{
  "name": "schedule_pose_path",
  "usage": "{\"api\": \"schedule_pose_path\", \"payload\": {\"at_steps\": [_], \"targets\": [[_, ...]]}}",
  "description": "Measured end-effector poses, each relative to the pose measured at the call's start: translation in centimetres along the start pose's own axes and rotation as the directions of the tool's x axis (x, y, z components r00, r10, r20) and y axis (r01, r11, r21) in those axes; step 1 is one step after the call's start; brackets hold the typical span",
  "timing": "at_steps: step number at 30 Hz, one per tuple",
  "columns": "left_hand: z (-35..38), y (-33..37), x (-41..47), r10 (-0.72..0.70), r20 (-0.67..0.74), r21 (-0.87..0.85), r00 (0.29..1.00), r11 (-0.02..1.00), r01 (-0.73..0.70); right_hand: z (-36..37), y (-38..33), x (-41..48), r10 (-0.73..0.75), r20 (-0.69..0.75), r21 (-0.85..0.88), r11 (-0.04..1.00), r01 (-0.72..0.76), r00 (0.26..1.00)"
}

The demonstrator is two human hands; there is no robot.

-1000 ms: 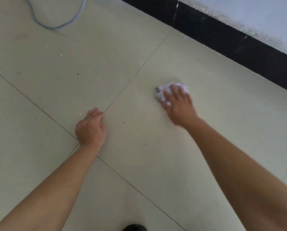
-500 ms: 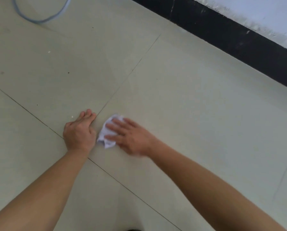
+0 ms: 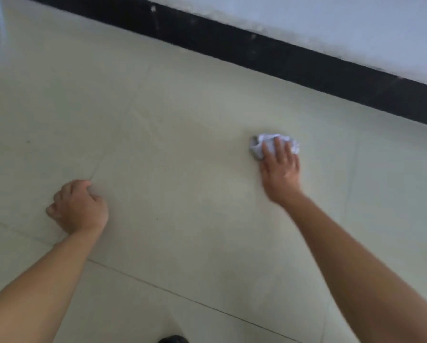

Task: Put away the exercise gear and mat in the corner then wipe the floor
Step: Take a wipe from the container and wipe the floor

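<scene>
Currently mid-stroke in the wiping stage. Presses the white cloth (image 3: 267, 142) onto the floor (image 3: 182, 149) with the right hand (image 3: 280, 169): fingers straight and laid flat, not curled round the fabric. Leaves crumpled fabric showing ahead of the fingertips and to their left. Braces on the left hand (image 3: 80, 206), fingers clenched under the palm, knuckles down on the tile, grasping nothing.

Against half a second ago: has carried the cloth from just beside the left fingers to well apart from them, nearer the black skirting (image 3: 257, 53) running beyond the right fingertips. Matches the far position of a second ago, so reads as one full back-and-forth pass. Has changed the left fingers from flat and straight to clenched.

Shows none of the items to be stowed; judge the put-away stage as done, though unverifiable from this view. Judge the remaining work as repeat strokes over tiles not yet covered. Keep downward pressure even. Expect bunching or slipping of the loose cloth on reversal. Note the dark shoe tip (image 3: 173, 339) behind the wrists, at the bottom edge.
</scene>
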State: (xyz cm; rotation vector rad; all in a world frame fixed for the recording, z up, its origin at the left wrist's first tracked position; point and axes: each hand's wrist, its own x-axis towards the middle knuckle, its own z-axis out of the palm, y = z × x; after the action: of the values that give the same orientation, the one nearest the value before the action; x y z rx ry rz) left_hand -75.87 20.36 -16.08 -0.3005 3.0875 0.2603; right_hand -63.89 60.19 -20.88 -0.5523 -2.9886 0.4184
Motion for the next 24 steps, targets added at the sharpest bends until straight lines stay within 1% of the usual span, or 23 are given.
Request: {"api": "schedule_pose_path", "payload": {"at_steps": [1, 3, 4, 5, 6, 7, 9, 10, 11, 12, 13, 14, 16, 17, 18, 19, 20, 21, 24], "targets": [[0.1, 1.5, -0.2, 0.059, -0.004, -0.011, 0.998, 0.998, -0.059, 0.2, -0.5, -2.2, -0.054, -0.003, 0.027, 0.998, 0.054, 0.999], [0.7, 5.5, -1.0, 0.22, 0.042, -0.05, 0.975, 0.975, -0.218, 0.3, -1.6, -6.3, -0.159, 0.012, 0.064, 0.985, 0.158, 0.987], [1.0, 7.9, -1.5, 0.313, 0.08, -0.069, 0.947, 0.949, -0.308, 0.1, -1.8, -8.1, -0.215, 0.048, 0.073, 0.975, 0.211, 0.976], [1.3, 10.5, -2.1, 0.408, 0.129, -0.083, 0.904, 0.913, -0.4, -0.2, -1.5, -9.8, -0.268, 0.098, 0.078, 0.962, 0.261, 0.959], [1.5, 13.2, -2.8, 0.502, 0.2, -0.095, 0.841, 0.864, -0.494, -0.7, -0.6, -10.9, -0.307, 0.14, 0.077, 0.951, 0.299, 0.941], [1.6, 16.0, -3.8, 0.59, 0.292, -0.115, 0.753, 0.803, -0.585, -1.3, 0.9, -11.4, -0.327, 0.156, 0.075, 0.945, 0.319, 0.932], [1.3, 21.5, -6.2, 0.699, 0.484, -0.194, 0.526, 0.672, -0.715, -2.6, 5.2, -11.9, -0.296, 0.151, 0.051, 0.955, 0.292, 0.943], [1.0, 24.0, -7.5, 0.712, 0.565, -0.224, 0.416, 0.618, -0.754, -3.1, 8.0, -12.0, -0.24, 0.143, 0.042, 0.971, 0.236, 0.96], [0.7, 26.3, -9.0, 0.714, 0.621, -0.238, 0.323, 0.565, -0.79, -3.8, 11.2, -12.1, -0.148, 0.119, 0.042, 0.989, 0.144, 0.982], [0.5, 28.4, -10.6, 0.715, 0.652, -0.239, 0.254, 0.512, -0.825, -4.8, 14.7, -12.3, -0.023, 0.094, 0.039, 0.999, 0.019, 0.995], [0.4, 30.1, -12.1, 0.716, 0.667, -0.23, 0.208, 0.462, -0.856, -5.8, 18.4, -12.7, 0.129, 0.079, 0.042, 0.99, -0.133, 0.988], [0.6, 31.6, -13.7, 0.713, 0.676, -0.211, 0.185, 0.428, -0.879, -7.0, 22.1, -13.3, 0.273, 0.072, 0.047, 0.96, -0.277, 0.959], [1.4, 33.9, -17.1, 0.693, 0.695, -0.166, 0.191, 0.414, -0.895, -9.7, 28.6, -14.9, 0.512, 0.041, 0.044, 0.857, -0.513, 0.858], [2.0, 35.1, -19.0, 0.682, 0.703, -0.146, 0.202, 0.417, -0.897, -10.9, 31.3, -15.8, 0.63, 0.032, 0.054, 0.774, -0.631, 0.776], [2.7, 36.2, -21.1, 0.678, 0.704, -0.131, 0.212, 0.418, -0.899, -12.1, 33.5, -16.6, 0.743, 0.034, 0.076, 0.665, -0.743, 0.668], [3.3, 37.2, -23.3, 0.686, 0.692, -0.122, 0.225, 0.418, -0.9, -12.8, 35.1, -17.0, 0.825, 0.032, 0.101, 0.56, -0.823, 0.565], [4.0, 38.2, -25.5, 0.707, 0.666, -0.118, 0.238, 0.415, -0.902, -13.2, 36.1, -17.1, 0.864, 0.015, 0.107, 0.498, -0.86, 0.503], [4.7, 39.2, -27.5, 0.733, 0.633, -0.114, 0.25, 0.408, -0.906, -13.4, 36.6, -16.9, 0.876, -0.002, 0.103, 0.48, -0.871, 0.483], [6.5, 42.0, -32.5, 0.777, 0.562, -0.059, 0.283, 0.378, -0.924, -12.8, 35.9, -16.1, 0.875, -0.008, 0.12, 0.481, -0.868, 0.484]]}}
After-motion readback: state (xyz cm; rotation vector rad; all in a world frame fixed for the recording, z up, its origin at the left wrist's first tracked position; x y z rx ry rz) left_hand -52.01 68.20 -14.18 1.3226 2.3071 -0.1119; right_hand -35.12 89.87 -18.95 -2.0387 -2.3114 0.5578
